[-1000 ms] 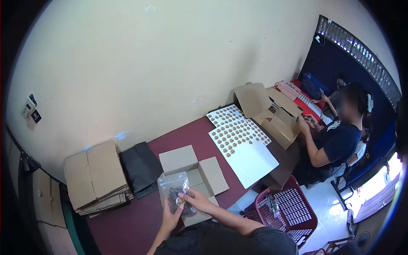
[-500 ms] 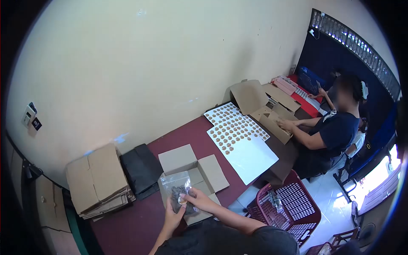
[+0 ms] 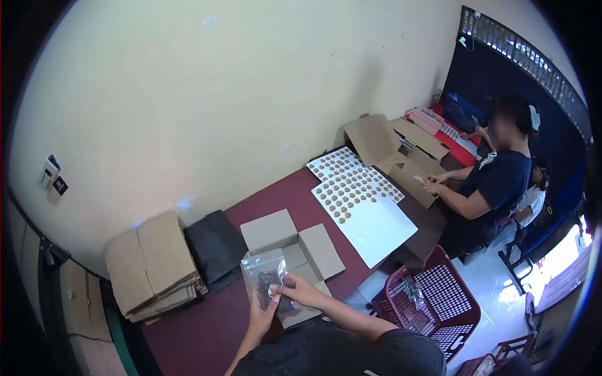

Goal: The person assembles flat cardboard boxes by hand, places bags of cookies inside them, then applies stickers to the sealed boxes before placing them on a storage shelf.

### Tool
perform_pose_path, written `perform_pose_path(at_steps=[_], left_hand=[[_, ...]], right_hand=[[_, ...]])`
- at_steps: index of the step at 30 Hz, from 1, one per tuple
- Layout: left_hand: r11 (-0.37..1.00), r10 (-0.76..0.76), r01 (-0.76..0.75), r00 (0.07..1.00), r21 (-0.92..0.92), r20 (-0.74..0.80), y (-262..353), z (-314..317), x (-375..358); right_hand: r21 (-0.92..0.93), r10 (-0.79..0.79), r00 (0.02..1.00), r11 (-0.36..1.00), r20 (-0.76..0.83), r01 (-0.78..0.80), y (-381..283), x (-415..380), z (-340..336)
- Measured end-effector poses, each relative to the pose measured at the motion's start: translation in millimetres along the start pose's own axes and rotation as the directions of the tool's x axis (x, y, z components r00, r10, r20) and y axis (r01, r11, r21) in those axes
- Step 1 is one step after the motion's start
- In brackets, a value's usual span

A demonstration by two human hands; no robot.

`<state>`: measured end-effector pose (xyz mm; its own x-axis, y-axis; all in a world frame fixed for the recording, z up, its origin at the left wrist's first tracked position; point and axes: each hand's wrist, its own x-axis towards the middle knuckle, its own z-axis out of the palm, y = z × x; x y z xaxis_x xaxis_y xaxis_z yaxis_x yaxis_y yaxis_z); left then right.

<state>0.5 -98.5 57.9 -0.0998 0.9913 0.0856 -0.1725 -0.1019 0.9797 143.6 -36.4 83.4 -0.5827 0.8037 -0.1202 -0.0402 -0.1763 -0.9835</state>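
Holding a small clear plastic bag [image 3: 268,282] of dark little pieces just above the open cardboard box [image 3: 295,250], the person had both hands closed on it: the left hand [image 3: 260,313] gripped the bag from below, and the right hand [image 3: 300,292] pinched its side, fingers pressing on what looked like a small round sticker on the film. By the look of it, the step in hand was fixing that label to the packet; the next move would call for a firm, flat rub of the thumb so the sticker seated without creasing the slack plastic.

The bag was thin, glossy and crinkled, its contents lumpy and dark. The box was plain brown corrugated board, matte, its four flaps splayed flat on the dark red table [image 3: 207,326]. Left of the box lay a folded black sheet or bag [image 3: 213,249], and beyond that a squared stack of flattened cartons [image 3: 153,266]. Right of the box, farther along the table, lay white sheets of round stickers [image 3: 354,191] in neat rows, partly used. Below and right of the box stood a red perforated plastic basket [image 3: 439,301]. Farther off, a co-worker [image 3: 495,188] handled another carton [image 3: 414,172].
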Motion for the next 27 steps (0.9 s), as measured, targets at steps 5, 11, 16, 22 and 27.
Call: perform_pose_path(at_steps=[5,11,16,22,27], left_hand=[[0.998,0.022,-0.024,0.999,0.060,0.034,3,-1,7],[0.992,0.029,-0.030,0.999,0.123,0.013,10,0,3],[0.998,-0.011,0.011,1.000,-0.059,-0.004,2,-10,3],[1.000,0.011,-0.011,0.999,-0.010,-0.033,-5,-12,0],[0.981,0.098,-0.101,0.995,0.168,0.023,7,-6,-1]], right_hand=[[0.058,-0.008,0.998,0.998,-0.066,0.012,-2,0,-3],[-0.090,-0.039,0.999,0.995,-0.005,0.038,0,0,-3],[0.083,0.061,0.997,0.995,-0.051,-0.057,9,10,5],[-0.096,0.043,0.999,0.995,0.011,-0.041,-9,3,10],[0.009,0.056,0.997,0.998,-0.054,-0.056,0,7,5]])
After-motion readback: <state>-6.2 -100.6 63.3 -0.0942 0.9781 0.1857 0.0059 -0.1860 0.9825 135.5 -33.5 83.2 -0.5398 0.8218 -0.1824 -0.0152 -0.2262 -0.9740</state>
